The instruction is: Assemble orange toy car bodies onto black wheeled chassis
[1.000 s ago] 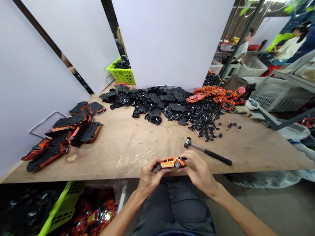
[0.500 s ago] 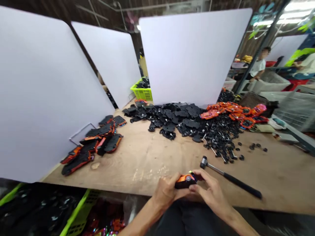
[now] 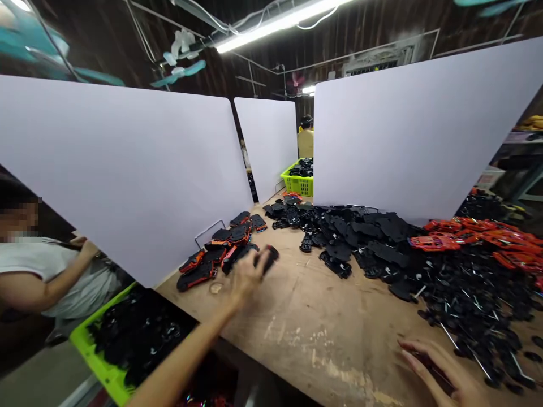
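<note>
Black plastic piece blurs in the left hand over plywood.

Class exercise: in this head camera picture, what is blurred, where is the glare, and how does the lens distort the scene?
In the head view, the left hand is smeared by motion blur and the right hand looks slightly soft; the ceiling tube light glares white; the white panels look tilted and stretched by the wide lens.

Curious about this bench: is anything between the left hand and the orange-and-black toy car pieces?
Nothing visible: the left hand, holding a blurred black object, hangs beside the heap of orange-and-black toy car shells on the plywood bench.
</note>
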The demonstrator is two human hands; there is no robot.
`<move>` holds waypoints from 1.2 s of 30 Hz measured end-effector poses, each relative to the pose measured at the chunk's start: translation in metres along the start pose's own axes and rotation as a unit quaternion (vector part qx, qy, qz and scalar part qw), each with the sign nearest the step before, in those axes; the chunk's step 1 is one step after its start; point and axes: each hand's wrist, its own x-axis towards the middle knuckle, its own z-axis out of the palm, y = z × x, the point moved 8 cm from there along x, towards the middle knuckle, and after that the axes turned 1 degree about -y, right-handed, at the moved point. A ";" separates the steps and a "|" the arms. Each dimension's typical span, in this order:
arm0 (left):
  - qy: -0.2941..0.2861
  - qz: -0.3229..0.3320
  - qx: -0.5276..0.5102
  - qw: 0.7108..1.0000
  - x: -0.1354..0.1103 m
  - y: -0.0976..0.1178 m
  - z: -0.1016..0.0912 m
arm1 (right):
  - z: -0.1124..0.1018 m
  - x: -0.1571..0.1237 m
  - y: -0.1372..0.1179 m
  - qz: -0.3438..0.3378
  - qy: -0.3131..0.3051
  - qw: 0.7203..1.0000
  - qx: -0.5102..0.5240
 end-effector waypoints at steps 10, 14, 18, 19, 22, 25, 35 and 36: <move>0.122 -0.016 0.008 0.992 0.104 -0.024 -0.007 | 0.015 0.072 -0.042 0.020 0.000 1.000 -0.019; 0.008 0.015 -0.171 0.985 0.067 0.053 0.058 | 0.074 0.144 -0.047 0.030 -0.018 0.998 -0.042; -0.111 0.025 -0.277 0.954 0.028 0.119 0.120 | 0.112 0.160 -0.046 0.035 -0.016 0.998 -0.044; -0.136 0.014 -0.305 0.942 0.021 0.127 0.130 | 0.114 0.153 -0.045 0.032 -0.019 0.998 -0.043; -0.212 -0.024 -0.391 0.895 0.000 0.138 0.150 | 0.104 0.124 -0.037 0.023 -0.054 0.998 -0.009; -0.273 -0.040 -0.466 0.841 -0.021 0.146 0.153 | 0.075 0.113 -0.026 -0.005 -0.102 0.995 -0.010; -0.366 -0.186 -0.659 0.630 -0.090 0.166 0.151 | -0.104 0.241 0.114 0.087 -0.050 0.956 -0.276; -0.384 -0.208 -0.671 0.599 -0.093 0.169 0.152 | -0.104 0.248 0.124 0.088 -0.072 0.950 -0.290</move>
